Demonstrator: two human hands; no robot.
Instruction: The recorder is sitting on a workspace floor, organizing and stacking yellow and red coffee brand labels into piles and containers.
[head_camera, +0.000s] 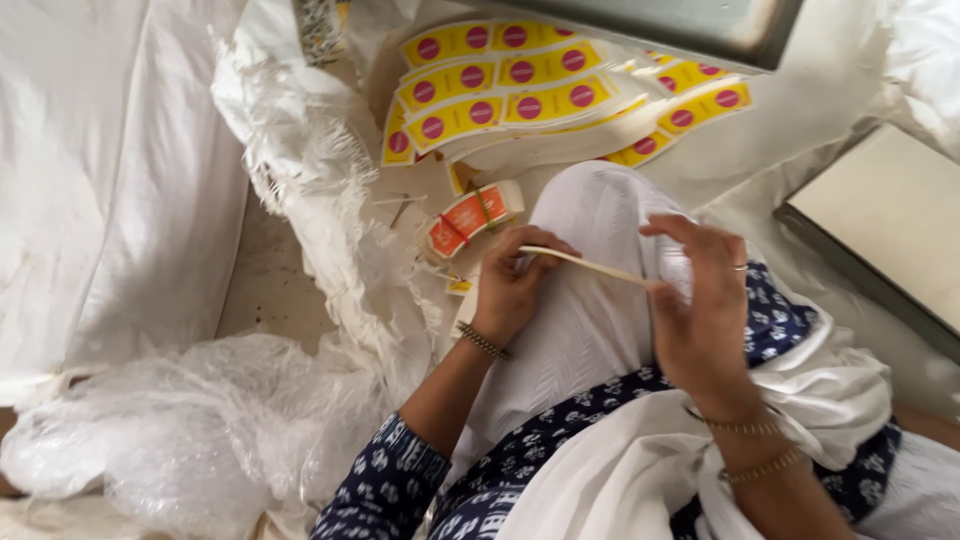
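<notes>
- The left hand (510, 285) pinches one end of a thin pale wooden stick (585, 266); the right hand (700, 300) closes on the other end, above the white-clothed knee (600, 230).
- The stick looks bare, so the work seems early.
- Untouched nearby: an orange-and-white label bundle (470, 215) and yellow label sheets with pink dots (500, 85).
- Both wrists are bent inward.

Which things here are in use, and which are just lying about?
In use: thin stick, held between left hand and right hand.

Lying about: yellow label sheets, orange-banded bundle, crumpled clear plastic, grey board.
</notes>
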